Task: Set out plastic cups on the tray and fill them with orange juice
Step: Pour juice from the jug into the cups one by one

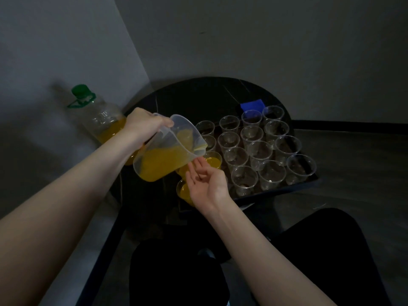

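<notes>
My left hand point(146, 124) is wrapped tight around the handle of the clear jug point(167, 149), thumb over the top, jug tipped spout-down toward the tray point(309, 181). My right hand point(206, 184) is loose and open, palm up, fingers point(195, 167) slightly curled, resting just under the jug's spout side and against the cup being filled; it grips nothing that I can see.

Landmark: the jug. Directly below its spout stands a cup of orange juice point(213, 161), close to full. Below the jug, partly behind my right hand, a second filled cup point(183, 191). Possibly a third sits between them, but hand and jug hide it, so I cannot tell.

Right of the jug, the empty cups point(254, 151) stand upright in rows on the tray, roughly 14 of them, touching or nearly so. Setting out looks finished; filling has barely begun.

Jug holds juice to about half. Left of the jug and behind my left wrist, the big bottle point(99, 120) with a green cap, juice low in it. Beyond the cups, a blue cloth point(252, 104) on the dark table point(198, 96).
</notes>
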